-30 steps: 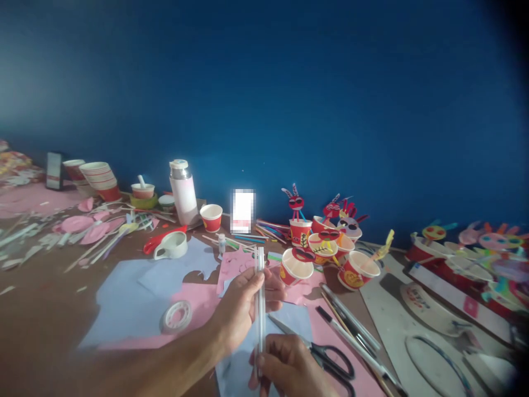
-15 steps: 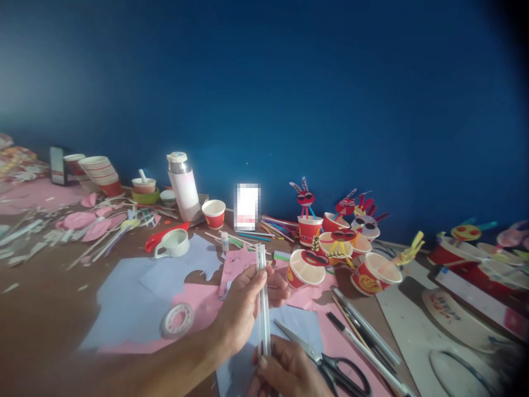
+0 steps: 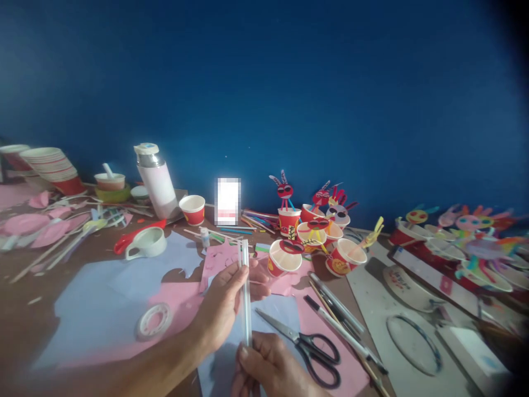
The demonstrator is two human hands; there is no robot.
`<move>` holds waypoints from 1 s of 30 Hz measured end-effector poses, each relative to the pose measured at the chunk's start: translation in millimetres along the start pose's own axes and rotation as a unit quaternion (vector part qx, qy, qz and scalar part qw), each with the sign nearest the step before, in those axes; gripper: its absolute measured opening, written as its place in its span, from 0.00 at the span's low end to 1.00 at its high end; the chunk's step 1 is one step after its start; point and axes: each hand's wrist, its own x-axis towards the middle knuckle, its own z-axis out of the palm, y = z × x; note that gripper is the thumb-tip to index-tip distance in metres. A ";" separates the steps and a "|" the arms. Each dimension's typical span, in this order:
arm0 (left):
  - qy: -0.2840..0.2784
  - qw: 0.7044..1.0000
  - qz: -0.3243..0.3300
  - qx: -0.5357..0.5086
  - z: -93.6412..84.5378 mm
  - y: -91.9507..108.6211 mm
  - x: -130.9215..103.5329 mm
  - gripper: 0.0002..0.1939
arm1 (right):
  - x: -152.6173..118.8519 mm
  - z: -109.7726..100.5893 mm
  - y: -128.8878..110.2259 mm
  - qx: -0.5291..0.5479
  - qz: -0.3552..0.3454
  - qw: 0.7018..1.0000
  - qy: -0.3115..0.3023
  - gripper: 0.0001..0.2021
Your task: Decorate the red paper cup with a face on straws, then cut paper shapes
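Observation:
My left hand (image 3: 225, 303) is closed around the upper part of a few long, thin, pale straw-like sticks (image 3: 247, 309), thumb on the near side. Lower down, my right hand (image 3: 270, 364) pinches the bottom end of the same sticks, which stand nearly upright in view. Whether they are straws or paper strips I cannot tell. Beside my right hand, black-handled scissors (image 3: 303, 342) lie partly open on blue and pink paper (image 3: 349, 364). A white tape roll (image 3: 154, 322) lies left of my left forearm.
Red paper cups (image 3: 285, 259) with insect-like figures stand beyond my hands and at right. A marker (image 3: 330, 320) and other long sticks lie right of the scissors. A white cup (image 3: 151, 242), flask (image 3: 159, 187) and stacked cups (image 3: 52, 165) stand left, near pink scraps (image 3: 28, 223).
The view has turned to the right, so the table things sit further left and more figures show at right. Both hands keep hold of the pale sticks.

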 end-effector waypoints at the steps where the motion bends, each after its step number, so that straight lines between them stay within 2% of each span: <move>1: -0.005 1.000 -0.002 0.003 0.1 0.7 -0.7 0.16 | 0.0 -0.5 1.0 0.002 -0.001 1.000 0.002 0.28; 4: -0.026 1.000 -0.006 0.004 -0.6 1.0 -1.7 0.18 | 0.6 -2.2 4.5 0.019 -0.008 1.000 0.006 0.26; 13: -0.073 0.994 -0.063 0.052 -7.0 -11.6 -2.3 0.14 | 1.8 -5.2 7.2 0.049 -0.034 0.998 0.017 0.22; 26: -0.048 0.995 -0.065 0.055 -8.0 -14.0 -3.9 0.09 | 2.6 -3.2 6.1 0.035 -0.029 0.998 0.035 0.22; 30: -0.024 0.998 -0.048 0.040 -8.3 -12.1 1.2 0.08 | -2.0 -4.6 4.4 0.023 -0.017 0.999 0.044 0.23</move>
